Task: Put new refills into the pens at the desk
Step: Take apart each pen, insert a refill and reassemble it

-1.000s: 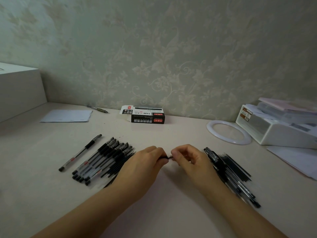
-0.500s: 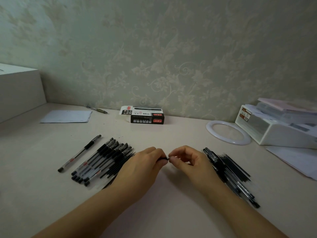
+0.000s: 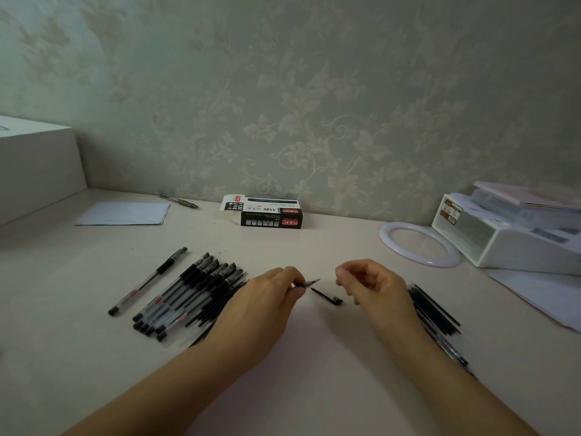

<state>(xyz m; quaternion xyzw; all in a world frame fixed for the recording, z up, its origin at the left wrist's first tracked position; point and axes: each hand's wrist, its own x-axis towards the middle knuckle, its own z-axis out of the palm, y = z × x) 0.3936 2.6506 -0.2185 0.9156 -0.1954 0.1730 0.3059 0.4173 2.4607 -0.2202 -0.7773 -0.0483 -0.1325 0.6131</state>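
My left hand [image 3: 267,303] grips a pen [image 3: 309,282] near its front end, and the bare tip points right. A small black pen cap [image 3: 327,297] lies on the desk between my hands. Just right of it, my right hand [image 3: 374,286] hovers with loosely curled fingers and holds nothing. Several black-grip pens [image 3: 188,294] lie in a row left of my left hand, with a single pen [image 3: 147,281] apart from them further left. A pile of black refills and pens [image 3: 435,313] lies to the right, partly hidden behind my right forearm.
A black-and-white refill box [image 3: 267,212] sits by the wall. A white ring [image 3: 418,243] and a white organiser [image 3: 503,237] stand at the right, with papers [image 3: 540,294] in front. A sheet [image 3: 122,214], a pen [image 3: 177,200] and a large white box [image 3: 34,165] are at the left.
My hands were together on the pen; now they have drawn apart. The cap has come off and lies on the desk, and my right hand holds nothing.
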